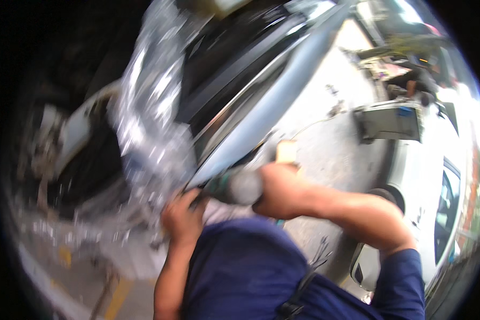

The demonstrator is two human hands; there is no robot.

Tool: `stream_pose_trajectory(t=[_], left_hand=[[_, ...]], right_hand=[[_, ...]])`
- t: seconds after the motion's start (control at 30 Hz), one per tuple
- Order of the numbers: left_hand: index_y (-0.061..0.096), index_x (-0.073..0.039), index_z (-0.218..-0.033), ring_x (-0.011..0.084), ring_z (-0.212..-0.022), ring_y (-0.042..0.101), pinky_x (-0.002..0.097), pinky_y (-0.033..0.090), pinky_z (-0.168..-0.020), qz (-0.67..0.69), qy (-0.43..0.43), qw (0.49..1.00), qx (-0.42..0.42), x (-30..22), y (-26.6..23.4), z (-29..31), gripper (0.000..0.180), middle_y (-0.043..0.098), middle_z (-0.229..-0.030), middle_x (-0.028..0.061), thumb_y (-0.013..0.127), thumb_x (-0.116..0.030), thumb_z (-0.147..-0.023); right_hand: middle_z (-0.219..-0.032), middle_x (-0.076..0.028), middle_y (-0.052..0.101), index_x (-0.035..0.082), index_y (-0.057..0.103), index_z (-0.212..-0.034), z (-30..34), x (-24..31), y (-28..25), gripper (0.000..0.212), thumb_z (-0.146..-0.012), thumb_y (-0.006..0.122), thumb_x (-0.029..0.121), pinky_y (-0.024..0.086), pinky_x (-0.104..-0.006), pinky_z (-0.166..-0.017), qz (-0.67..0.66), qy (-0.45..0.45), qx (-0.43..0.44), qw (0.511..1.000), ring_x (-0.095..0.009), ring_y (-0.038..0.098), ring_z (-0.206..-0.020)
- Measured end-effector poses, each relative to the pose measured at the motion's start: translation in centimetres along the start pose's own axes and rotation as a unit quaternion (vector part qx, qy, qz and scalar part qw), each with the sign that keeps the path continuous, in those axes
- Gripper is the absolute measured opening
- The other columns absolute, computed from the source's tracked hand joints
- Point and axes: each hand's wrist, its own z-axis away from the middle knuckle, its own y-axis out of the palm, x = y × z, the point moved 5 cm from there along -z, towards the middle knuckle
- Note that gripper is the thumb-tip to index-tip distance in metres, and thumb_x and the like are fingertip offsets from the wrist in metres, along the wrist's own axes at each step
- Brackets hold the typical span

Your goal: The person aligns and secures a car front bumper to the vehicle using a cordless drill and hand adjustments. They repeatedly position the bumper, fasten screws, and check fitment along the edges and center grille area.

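My right hand [282,191] is closed round a power drill [234,186] with a dark green body and a rounded grey back end. Its front points left, toward my left hand [184,216]. The fingers of my left hand are bent together near the drill's tip, by the lower end of a pale blue car body panel [274,109]. Blur hides what they pinch and whether the tip touches the panel. Clear crinkled plastic sheeting [154,101] hangs beside the panel, just beyond my left hand.
Dark car interior [224,69] lies left of the panel. A yellowish block-shaped thing [286,151] is just past my right hand. On the right are a grey box-like case [392,121], a white car [424,176] and another person [416,82]. Yellow lines [117,298] mark the floor at lower left.
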Motion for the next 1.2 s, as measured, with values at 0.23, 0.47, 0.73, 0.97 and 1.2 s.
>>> stream_pose_trajectory(t=[0.23,0.47,0.73,0.97,1.2], left_hand=[[0.075,-0.003,-0.083,0.0332,-0.07,0.068,0.0421,0.051,-0.066,0.025,-0.039,0.999,0.002,-0.6,0.3,0.3,0.023,0.071,-0.076,0.0165,0.085,-0.014,-0.066],[0.075,-0.002,-0.082,0.0325,-0.066,0.068,0.0418,0.051,-0.065,0.047,-0.019,0.999,-0.008,-0.2,0.3,0.7,0.022,0.071,-0.074,0.0167,0.086,-0.018,-0.071],[0.075,-0.004,-0.081,0.0324,-0.063,0.067,0.0429,0.049,-0.062,0.019,-0.012,1.0,-0.002,-0.4,-0.2,0.8,0.025,0.069,-0.07,0.0158,0.085,-0.026,-0.072],[0.079,-0.012,-0.108,0.0358,-0.089,0.072,0.0422,0.056,-0.076,-0.025,-0.027,0.995,0.097,-3.0,-0.8,0.7,0.034,0.075,-0.104,0.0182,0.076,-0.039,-0.089],[0.074,-0.011,-0.118,0.0385,-0.089,0.067,0.0467,0.054,-0.078,-0.148,0.202,0.968,0.006,-0.9,0.6,1.5,0.028,0.07,-0.099,0.0189,0.065,-0.027,-0.097]], right_hand=[[-0.091,-0.025,0.073,-0.003,0.073,-0.088,0.8,-1.0,-0.3,0.022,-0.071,0.068,0.011,0.057,-0.0452,-0.079,-0.113,-0.09,-0.045,0.988,-0.04,0.072,-0.093],[-0.082,-0.018,0.074,0.003,0.076,-0.079,-1.2,-2.1,1.5,0.017,-0.068,0.075,0.017,0.057,-0.0419,-0.072,-0.155,-0.065,-0.046,0.985,-0.032,0.073,-0.083],[-0.085,-0.018,0.074,0.003,0.075,-0.09,1.2,-1.8,0.7,0.025,-0.068,0.077,0.016,0.056,-0.0426,-0.076,-0.178,-0.064,-0.07,0.979,-0.033,0.072,-0.087],[-0.092,-0.012,0.073,0.001,0.071,-0.104,6.5,-7.9,-0.3,0.033,-0.072,0.077,0.01,0.054,-0.0369,-0.082,-0.378,-0.126,-0.148,0.905,-0.023,0.069,-0.091],[-0.102,-0.009,0.072,0.002,0.069,-0.115,9.7,-16.1,6.5,0.044,-0.073,0.08,0.012,0.053,-0.0348,-0.087,-0.468,-0.058,-0.196,0.86,-0.02,0.066,-0.097]])
